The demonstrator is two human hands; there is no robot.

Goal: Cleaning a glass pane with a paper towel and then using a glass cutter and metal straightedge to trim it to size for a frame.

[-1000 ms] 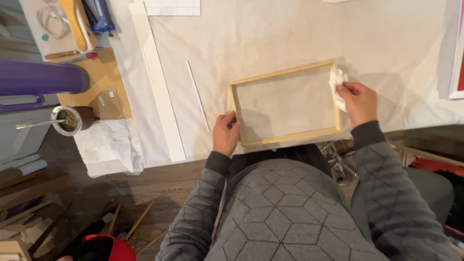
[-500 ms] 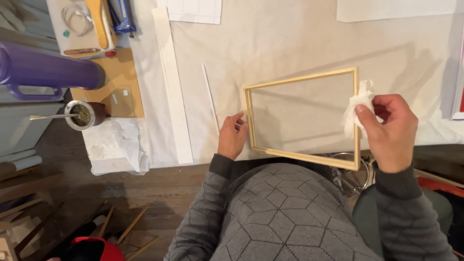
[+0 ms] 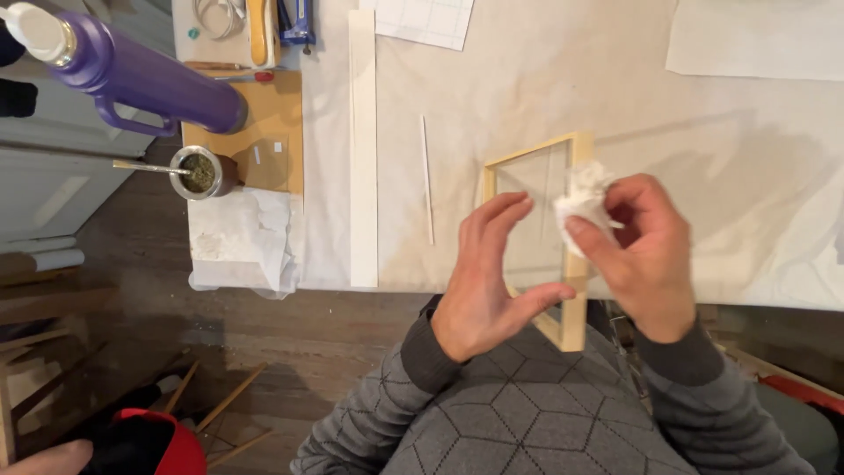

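Observation:
A light wooden frame (image 3: 533,150) is lifted off the cloth-covered table (image 3: 721,158) and stands tilted on edge in front of my chest. My left hand (image 3: 485,283) holds it, thumb under the near rail (image 3: 573,310) and fingers spread across the opening. My right hand (image 3: 649,257) pinches a crumpled white wad (image 3: 584,197) against the frame's right rail. The glass or backing inside the frame is hard to make out.
A purple flask (image 3: 149,81) lies at the far left above a metal cup with a straw (image 3: 200,172) and a brown board (image 3: 264,132). Crumpled white paper (image 3: 242,237), a long white strip (image 3: 362,149) and a thin stick (image 3: 426,180) lie left of the frame. Paper sheets (image 3: 756,35) lie at the back.
The frame lay flat on the table; now it is raised and turned on edge toward me. My right hand with the wad has moved in onto its right rail.

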